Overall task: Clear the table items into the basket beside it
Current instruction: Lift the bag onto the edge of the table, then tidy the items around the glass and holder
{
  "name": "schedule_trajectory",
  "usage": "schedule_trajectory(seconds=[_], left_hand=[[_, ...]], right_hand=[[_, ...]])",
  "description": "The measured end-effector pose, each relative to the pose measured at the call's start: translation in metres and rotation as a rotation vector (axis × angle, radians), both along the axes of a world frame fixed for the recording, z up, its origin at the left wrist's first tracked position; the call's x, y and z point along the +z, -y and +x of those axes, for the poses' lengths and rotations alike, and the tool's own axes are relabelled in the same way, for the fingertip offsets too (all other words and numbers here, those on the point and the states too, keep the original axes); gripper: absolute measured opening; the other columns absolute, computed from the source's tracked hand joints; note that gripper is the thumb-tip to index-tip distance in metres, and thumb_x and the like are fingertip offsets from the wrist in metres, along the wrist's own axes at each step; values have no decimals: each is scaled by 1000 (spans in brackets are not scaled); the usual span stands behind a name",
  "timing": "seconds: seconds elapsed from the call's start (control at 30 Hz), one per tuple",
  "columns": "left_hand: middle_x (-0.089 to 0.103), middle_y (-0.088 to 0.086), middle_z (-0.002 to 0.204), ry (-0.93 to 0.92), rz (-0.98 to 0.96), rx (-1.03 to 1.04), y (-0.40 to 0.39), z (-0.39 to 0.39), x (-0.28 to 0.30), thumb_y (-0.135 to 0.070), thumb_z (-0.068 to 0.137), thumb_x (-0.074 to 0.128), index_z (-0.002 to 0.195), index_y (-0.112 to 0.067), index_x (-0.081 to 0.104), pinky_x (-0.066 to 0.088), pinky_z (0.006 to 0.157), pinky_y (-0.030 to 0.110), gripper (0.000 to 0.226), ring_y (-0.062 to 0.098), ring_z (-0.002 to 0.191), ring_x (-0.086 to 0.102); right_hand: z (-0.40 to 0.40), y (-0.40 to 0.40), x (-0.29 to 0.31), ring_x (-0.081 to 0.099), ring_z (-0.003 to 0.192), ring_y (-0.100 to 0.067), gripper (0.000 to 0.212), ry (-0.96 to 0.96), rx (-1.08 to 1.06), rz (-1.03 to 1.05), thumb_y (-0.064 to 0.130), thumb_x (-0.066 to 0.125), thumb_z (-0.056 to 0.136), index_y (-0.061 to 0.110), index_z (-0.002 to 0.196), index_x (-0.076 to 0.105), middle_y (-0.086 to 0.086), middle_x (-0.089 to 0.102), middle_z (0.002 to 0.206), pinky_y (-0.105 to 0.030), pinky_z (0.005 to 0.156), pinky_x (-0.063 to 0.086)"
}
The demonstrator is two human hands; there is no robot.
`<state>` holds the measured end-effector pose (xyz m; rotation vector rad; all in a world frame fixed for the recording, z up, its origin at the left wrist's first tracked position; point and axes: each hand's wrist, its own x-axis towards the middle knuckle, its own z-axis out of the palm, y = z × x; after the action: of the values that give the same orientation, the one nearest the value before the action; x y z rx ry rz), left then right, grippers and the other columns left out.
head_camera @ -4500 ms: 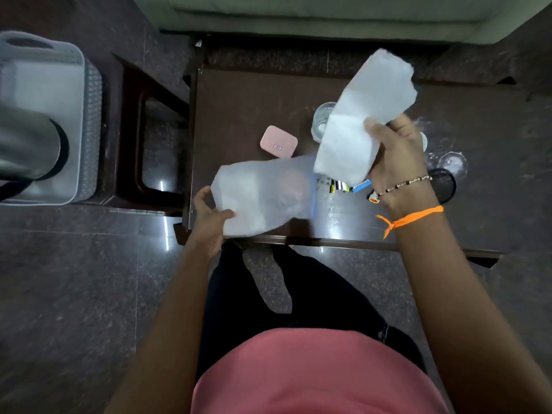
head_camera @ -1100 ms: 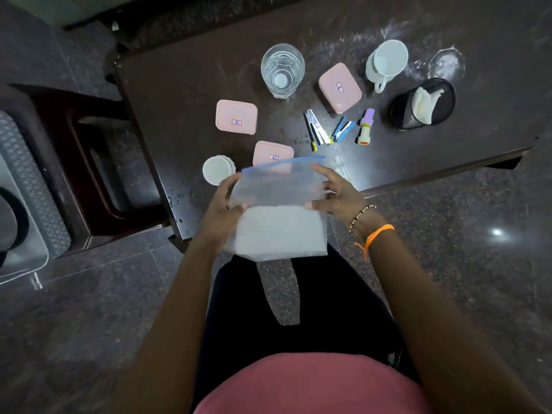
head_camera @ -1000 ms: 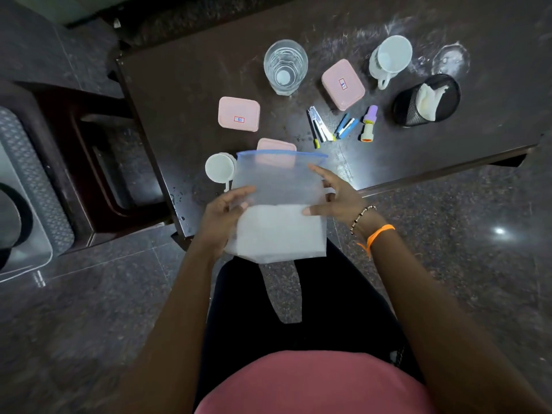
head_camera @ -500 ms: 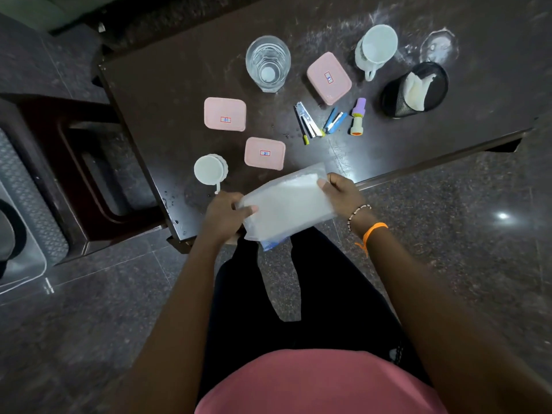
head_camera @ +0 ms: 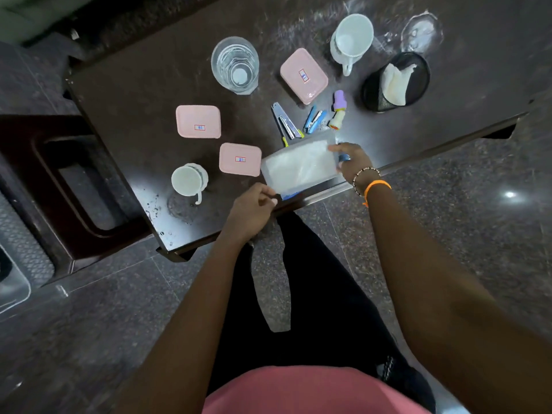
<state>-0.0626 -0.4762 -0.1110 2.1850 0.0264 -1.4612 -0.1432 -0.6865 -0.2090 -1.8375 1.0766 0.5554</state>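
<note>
Home, coffee table (head_camera: pixel 125 85), sofa (head_camera: pixel 18 13), cups (head_camera: pixel 352 37)

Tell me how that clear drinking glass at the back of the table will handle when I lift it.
The glass looks smooth, so probably slippery. It seems empty, so likely light, though breakable. Standing upright on the table, it shouldn't roll.
</note>
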Motion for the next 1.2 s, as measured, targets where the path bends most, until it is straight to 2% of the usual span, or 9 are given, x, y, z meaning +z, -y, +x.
schedule_trajectory(seconds=[0.17, 0.37, 0.47, 0.67, 0.77, 0.87, 1.0, 1.1, 1.2], left_hand=[[62, 2, 100, -8, -51, -18, 25, 5, 2, -18, 88, 54, 96, -23, 60, 46, 92, 35, 11, 25, 98, 63], [57, -7, 86, 22, -108, -55, 51, 11, 0, -17, 90, 53, 97, -21, 60, 46, 88, 35, 10, 26, 93, 63], [58, -3, 89, 47, -114, -60, 58, 15, -1, -17, 91, 51, 97, -20, 58, 44, 72, 27, 9, 23, 88, 65], [59, 5, 110, 146, -94, -30, 59, 28, -4, -14, 91, 51, 105, -16, 58, 39, 71, 25, 15, 20, 94, 57], [49, 11, 123, 321, -67, -16, 61, 41, -3, -8, 88, 53, 115, -9, 56, 31, 86, 16, 27, 20, 105, 52], [39, 16, 135, 407, -56, 9, 63, 56, -4, -3, 87, 53, 127, -5, 49, 26, 95, 15, 40, 24, 120, 44], [20, 17, 152, 441, 0, -48, 59, 78, -9, -2, 87, 50, 140, -3, 32, 15, 113, 27, 56, 30, 142, 20], [8, 14, 157, 445, 27, -107, 62, 90, -11, -3, 88, 49, 146, -7, 23, 13, 116, 32, 63, 31, 145, 12], [6, 14, 158, 467, 28, -218, 63, 98, -17, -6, 87, 52, 147, -10, 21, 12, 116, 36, 68, 32, 145, 10]], right_hand=[[4, 18, 10, 59, 99, -25, 32, 15, -384, -115, 3, 50, 86, 1, 117, 60, -17, 63, 112, -27, 87, 47], [29, 77, 26, 45, 22, -5, 31, 212, -1254, 119, 21, 42, 96, 10, 124, 41, 1, 62, 53, -8, 29, 29], [36, 92, 26, 39, 18, -4, 26, 110, -1152, -18, 16, 42, 92, 13, 67, 48, 7, 52, 25, -15, 32, 31], [38, 82, 49, 58, 43, -14, 35, 44, -1024, -256, 10, 41, 84, 16, 50, 43, 5, 49, 25, -31, 60, 50], [49, 64, 65, 60, 62, -36, 29, 177, -977, -343, 17, 41, 77, 20, 49, 36, -12, 58, 53, -43, 67, 53], [85, 49, 76, 54, 43, -15, 39, 358, -870, -217, 8, 42, 83, 20, 48, 30, -8, 47, 47, -25, 48, 46], [159, 24, 75, 52, 71, -31, 38, 311, -566, -164, 11, 44, 85, 17, 49, 36, -16, 46, 59, -39, 69, 40], [185, 20, 73, 56, 87, -34, 30, 198, -424, -142, 8, 40, 92, -13, 92, 62, -30, 63, 100, -20, 61, 42], [195, 27, 57, 60, 104, -27, 35, 64, -316, -190, 15, 39, 94, -7, 114, 57, -20, 63, 118, -15, 65, 44]])
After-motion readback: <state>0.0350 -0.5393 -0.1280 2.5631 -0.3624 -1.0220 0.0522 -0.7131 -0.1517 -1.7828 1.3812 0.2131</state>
